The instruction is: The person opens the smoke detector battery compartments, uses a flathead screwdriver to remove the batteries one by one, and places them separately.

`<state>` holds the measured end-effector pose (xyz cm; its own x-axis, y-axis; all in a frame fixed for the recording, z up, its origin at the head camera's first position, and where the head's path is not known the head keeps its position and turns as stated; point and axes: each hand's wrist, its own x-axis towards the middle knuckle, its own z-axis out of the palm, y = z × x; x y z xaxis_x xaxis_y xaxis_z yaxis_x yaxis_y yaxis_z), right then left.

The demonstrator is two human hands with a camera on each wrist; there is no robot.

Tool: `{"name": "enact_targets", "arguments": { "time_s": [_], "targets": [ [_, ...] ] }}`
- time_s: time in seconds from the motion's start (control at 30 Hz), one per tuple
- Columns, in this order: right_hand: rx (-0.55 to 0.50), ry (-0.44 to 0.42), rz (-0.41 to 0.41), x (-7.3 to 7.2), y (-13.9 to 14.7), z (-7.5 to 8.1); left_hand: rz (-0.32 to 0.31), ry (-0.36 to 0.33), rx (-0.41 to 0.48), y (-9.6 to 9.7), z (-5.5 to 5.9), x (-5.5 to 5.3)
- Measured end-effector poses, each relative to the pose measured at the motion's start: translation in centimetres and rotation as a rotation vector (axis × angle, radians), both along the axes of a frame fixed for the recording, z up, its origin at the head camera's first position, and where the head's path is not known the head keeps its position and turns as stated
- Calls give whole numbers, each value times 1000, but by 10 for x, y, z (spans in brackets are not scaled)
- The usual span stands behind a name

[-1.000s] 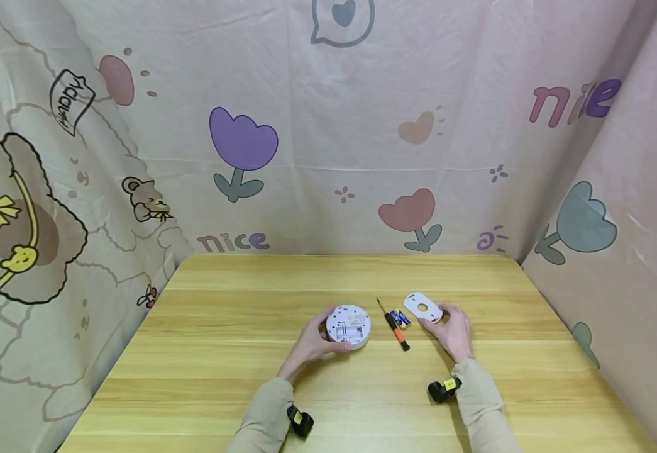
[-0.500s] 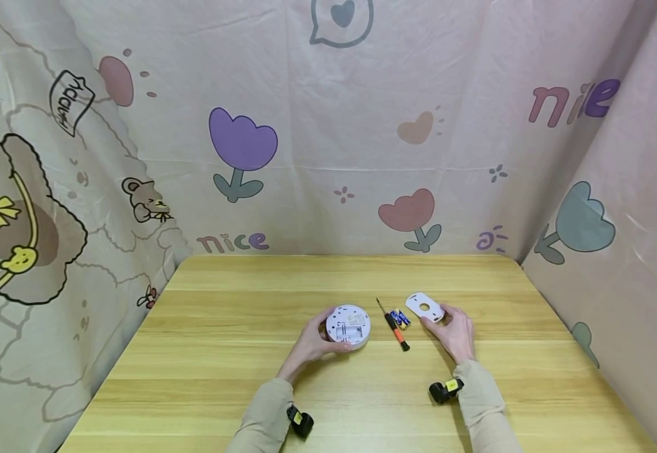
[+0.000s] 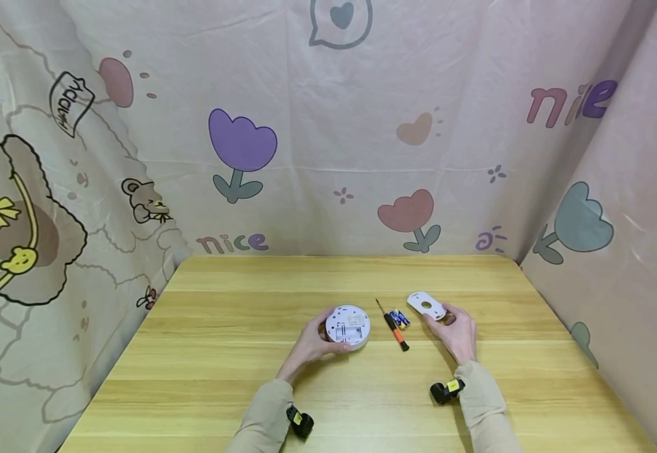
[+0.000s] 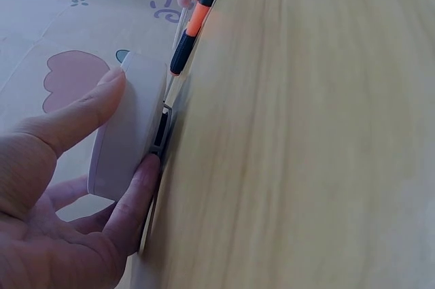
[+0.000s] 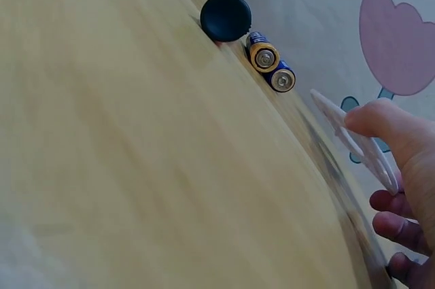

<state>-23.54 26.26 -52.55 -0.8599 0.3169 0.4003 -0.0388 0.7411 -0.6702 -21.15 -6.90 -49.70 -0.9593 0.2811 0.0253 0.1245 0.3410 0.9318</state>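
Observation:
In the head view my left hand (image 3: 310,343) grips a round white smoke detector (image 3: 356,316) by its rim, with the battery compartment facing up. The left wrist view has the thumb over the detector's (image 4: 129,126) edge and fingers at its opposite side. My right hand (image 3: 458,333) pinches a flat white mounting plate (image 3: 417,299) with a round hole in its middle. Seen from the right wrist, this plate (image 5: 353,138) is tilted and raised off the table, thumb on its near face. Between the hands lie an orange-and-black screwdriver (image 3: 397,333) and blue batteries (image 3: 400,319), side by side.
The wooden table (image 3: 237,314) ends at the back against a printed curtain (image 3: 328,126), which also hangs along both sides. Black cameras are strapped at the left wrist (image 3: 300,423) and the right wrist (image 3: 446,391).
My right hand has shifted slightly to the right with the mounting plate. The left hand and the smoke detector stay in place, as do the screwdriver and batteries.

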Motion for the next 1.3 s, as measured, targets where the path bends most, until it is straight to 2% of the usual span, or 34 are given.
{"name": "enact_targets", "arguments": {
  "time_s": [0.5,0.87,1.03,1.3],
  "targets": [
    [-57,-2,-54,2,0,4,-21,-11,30,0,-2,-2],
    [-94,-11,-38,3,-3,5,-13,-3,1,0,3,2],
    [-103,-46,-33,6,-5,7,-13,-15,-13,-1,7,2],
    [-107,-54,-5,8,-9,7,-63,-37,-14,-9,7,0]
  ]
}}
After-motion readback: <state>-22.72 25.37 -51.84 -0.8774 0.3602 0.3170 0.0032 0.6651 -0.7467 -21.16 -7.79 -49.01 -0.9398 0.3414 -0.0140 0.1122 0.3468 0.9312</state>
